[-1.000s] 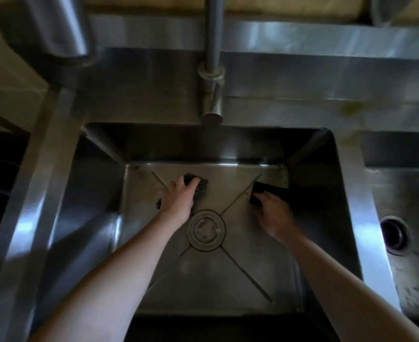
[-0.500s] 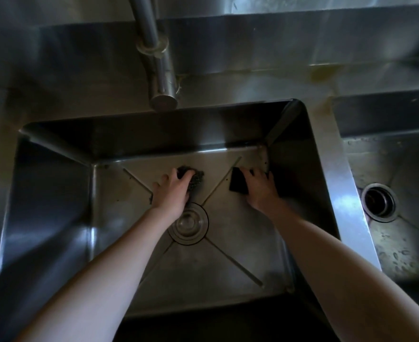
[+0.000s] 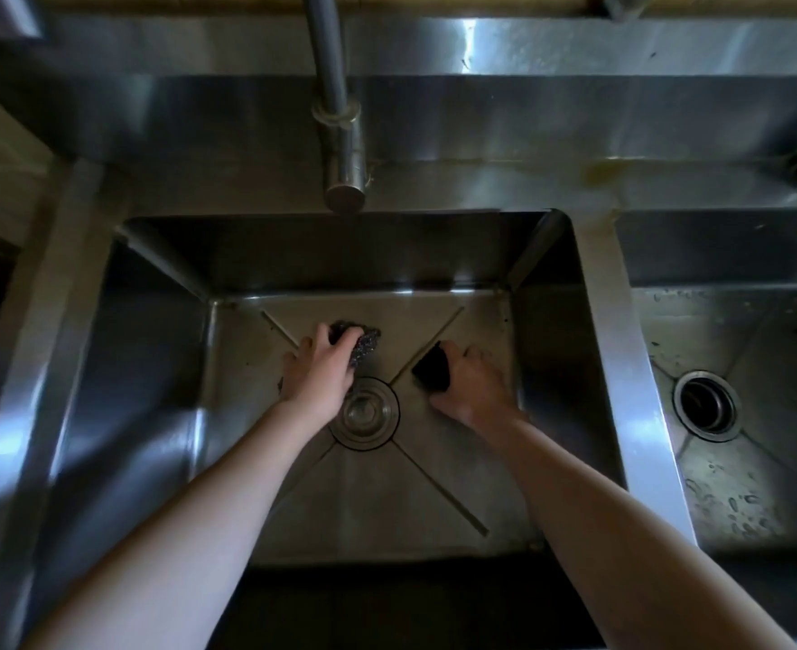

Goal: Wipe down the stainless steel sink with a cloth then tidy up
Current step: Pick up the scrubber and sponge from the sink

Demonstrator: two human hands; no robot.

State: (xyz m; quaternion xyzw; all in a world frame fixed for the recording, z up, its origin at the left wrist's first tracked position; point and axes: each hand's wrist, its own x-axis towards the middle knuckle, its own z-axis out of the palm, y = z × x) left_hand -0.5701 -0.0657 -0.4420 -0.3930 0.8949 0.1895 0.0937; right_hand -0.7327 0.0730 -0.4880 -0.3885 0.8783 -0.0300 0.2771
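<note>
Sink (image 3: pixel 599 330): deep steel basin, tap (image 3: pixel 345 173) over the far edge, 2nd basin (image 3: pixel 762 462) to the right. Both hands are down on its floor, just far of the drain (image 3: pixel 364 413). R hand (image 3: pixel 474 384) grips the dark cloth (image 3: pixel 431 370), fingers curled round it. The cloth sticks out left of the hand, toward the drain. L hand (image 3: pixel 321 368) curls over a scourer (image 3: pixel 364 343), far-left of the drain. Near half prob. comes next, w/ R hand closer to its right side.

Left hand (image 3: pixel 316 372) covers part of the dark steel-wool scrubber (image 3: pixel 364 342); right hand (image 3: pixel 474 389) hides much of the black flat pad (image 3: pixel 431 370), material indeterminate. Grey steel tap pipe (image 3: pixel 335 86) cut at top edge, second steel basin (image 3: pixel 762 471) at right edge.
</note>
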